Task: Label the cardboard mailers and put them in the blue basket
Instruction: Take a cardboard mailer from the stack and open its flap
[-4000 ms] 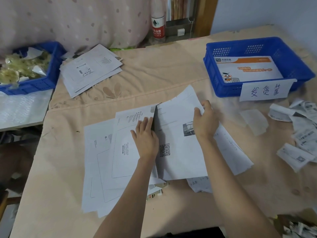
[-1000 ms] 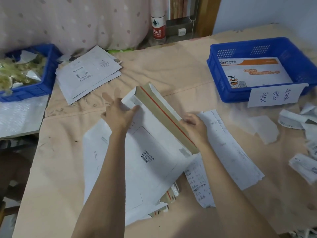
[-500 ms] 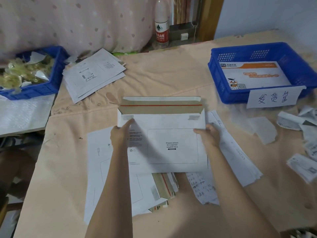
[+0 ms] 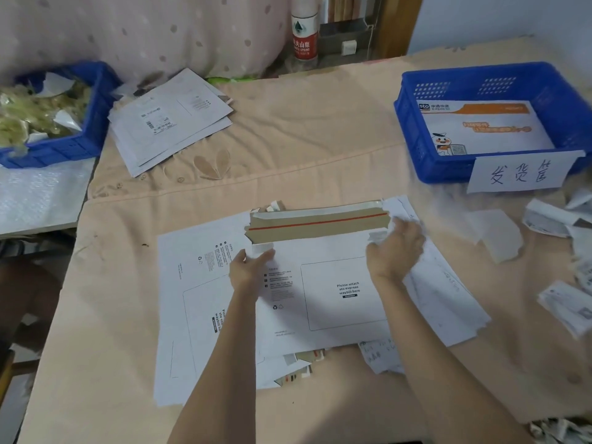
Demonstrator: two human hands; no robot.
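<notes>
A white cardboard mailer (image 4: 323, 293) lies face up on a pile of more mailers (image 4: 192, 283) at the table's middle. Its brown flap (image 4: 320, 224) with a red strip stands open at the far edge. My left hand (image 4: 248, 267) rests with straight fingers on the mailer's upper left corner. My right hand (image 4: 395, 251), blurred, curls its fingers round the upper right corner by the flap's end. The blue basket (image 4: 413, 145) stands at the back right and holds an orange-and-white mailer (image 4: 487, 129). A handwritten paper sign (image 4: 522, 174) hangs on its front.
Long printed label sheets (image 4: 445, 290) lie under my right forearm, with loose paper slips (image 4: 495, 237) further right. A stack of labelled mailers (image 4: 169, 120) sits at the back left beside a second blue basket (image 4: 80, 145) full of scraps. A bottle (image 4: 304, 30) stands at the back.
The mailer was lifted off the pile, turned face up with its flap away from me, and now lies flat. My hands have moved from its sides up to its top corners.
</notes>
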